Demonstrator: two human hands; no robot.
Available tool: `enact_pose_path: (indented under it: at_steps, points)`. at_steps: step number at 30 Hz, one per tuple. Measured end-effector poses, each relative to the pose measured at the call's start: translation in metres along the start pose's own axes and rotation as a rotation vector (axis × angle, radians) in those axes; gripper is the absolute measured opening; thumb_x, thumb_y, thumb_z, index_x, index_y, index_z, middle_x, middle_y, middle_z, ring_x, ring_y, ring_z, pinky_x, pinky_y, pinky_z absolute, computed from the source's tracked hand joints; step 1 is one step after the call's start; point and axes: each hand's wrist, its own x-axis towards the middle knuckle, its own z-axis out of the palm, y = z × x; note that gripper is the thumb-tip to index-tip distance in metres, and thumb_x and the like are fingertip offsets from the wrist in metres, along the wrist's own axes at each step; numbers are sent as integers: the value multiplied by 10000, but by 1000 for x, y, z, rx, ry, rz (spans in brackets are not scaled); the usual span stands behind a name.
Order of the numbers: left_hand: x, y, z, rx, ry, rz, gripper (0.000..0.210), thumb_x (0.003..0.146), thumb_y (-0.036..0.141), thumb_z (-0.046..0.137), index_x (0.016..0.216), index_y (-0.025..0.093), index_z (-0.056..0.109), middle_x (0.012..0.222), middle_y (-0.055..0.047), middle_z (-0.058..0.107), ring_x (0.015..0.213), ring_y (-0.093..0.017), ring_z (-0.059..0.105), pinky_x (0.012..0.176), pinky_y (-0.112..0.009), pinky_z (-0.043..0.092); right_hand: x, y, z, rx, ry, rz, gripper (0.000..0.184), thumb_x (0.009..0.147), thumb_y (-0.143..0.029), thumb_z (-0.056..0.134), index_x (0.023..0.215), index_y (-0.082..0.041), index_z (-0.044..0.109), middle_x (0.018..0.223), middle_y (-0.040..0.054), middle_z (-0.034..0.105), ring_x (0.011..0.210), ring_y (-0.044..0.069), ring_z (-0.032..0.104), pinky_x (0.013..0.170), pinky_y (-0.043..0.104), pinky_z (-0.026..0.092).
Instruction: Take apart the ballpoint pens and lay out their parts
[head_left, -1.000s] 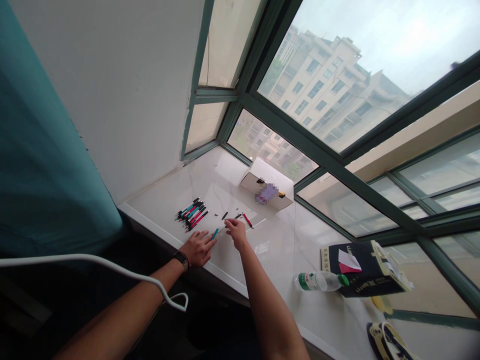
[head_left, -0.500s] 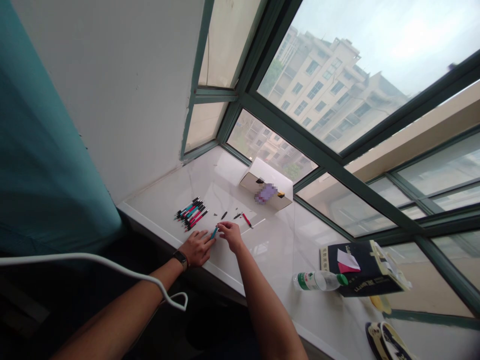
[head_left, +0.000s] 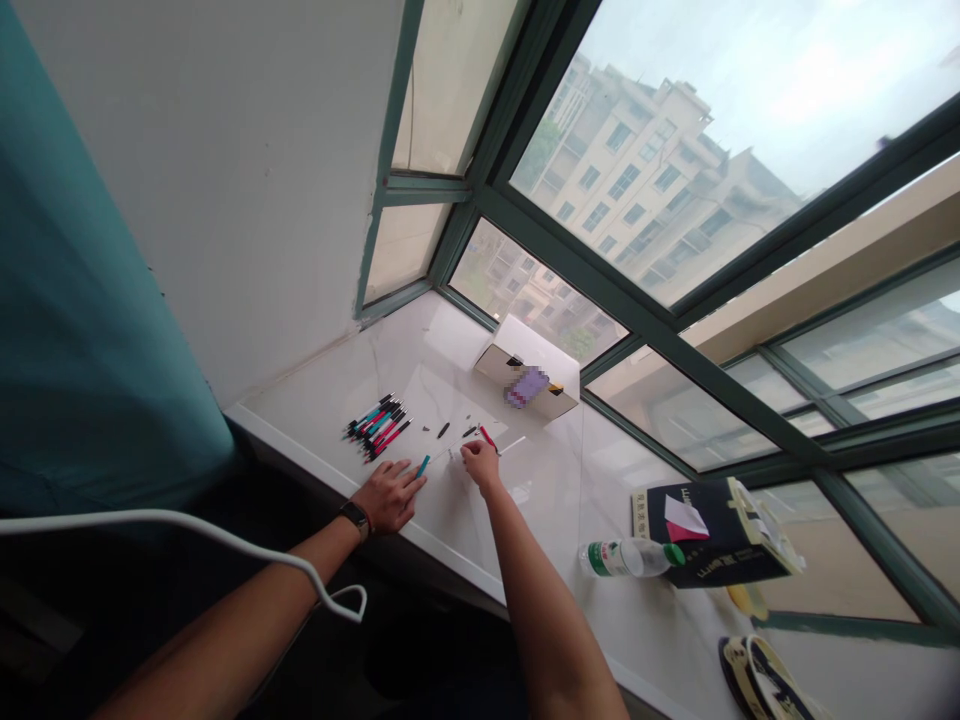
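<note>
My left hand is closed on a blue pen barrel, which sticks up from between thumb and fingers just above the white counter. To its right, my right hand is pinched low over the counter; whatever its fingertips hold is too small to make out. Partly behind that hand lies a red pen. Small dark pen parts are scattered beyond the hands. A pile of red, blue, black and white pens lies left of them, beyond my left hand.
A white box stands by the window. On the right, a plastic bottle with a green cap lies beside a dark paper bag. A round dark-and-cream object is at the lower right. A white cable crosses in front at left.
My right hand has moved right, away from the blue barrel, toward the red pen. My left hand still grips the barrel in about the same place. The view has shifted slightly.
</note>
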Motion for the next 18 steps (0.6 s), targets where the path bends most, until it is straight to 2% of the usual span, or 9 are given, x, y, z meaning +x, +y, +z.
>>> enact_pose_path:
  at_steps: [4, 10, 14, 18]
  points:
    - [0, -1, 1, -3, 14, 3, 442, 833, 272, 494, 1262, 235, 594, 1265, -104, 616, 1187, -300, 467, 956, -467, 356, 0, 6, 6, -113, -55, -6, 166, 743, -267, 664, 871, -178, 720, 855, 54, 721, 793, 177, 651, 708, 242, 453]
    - [-1, -2, 2, 0, 10, 6, 430, 837, 269, 484, 1249, 225, 601, 1257, -102, 621, 1185, -300, 468, 959, -471, 354, 4, -2, 16, -113, -1, 61, 200, 788, -337, 640, 873, -169, 708, 892, 71, 726, 833, 192, 658, 725, 250, 450]
    - [0, -2, 2, 0, 10, 5, 425, 837, 274, 482, 1242, 229, 604, 1260, -105, 616, 1181, -302, 468, 948, -473, 359, 15, -10, 21, -130, 22, 120, 210, 806, -347, 613, 808, -156, 701, 798, 99, 713, 814, 220, 661, 705, 271, 459]
    - [0, -1, 2, -2, 11, 8, 424, 841, 280, 472, 1241, 232, 603, 1279, -108, 602, 1181, -306, 467, 946, -482, 357, 27, -18, 26, -132, 22, 128, 184, 744, -310, 672, 818, -143, 690, 708, 110, 683, 729, 243, 660, 622, 290, 468]
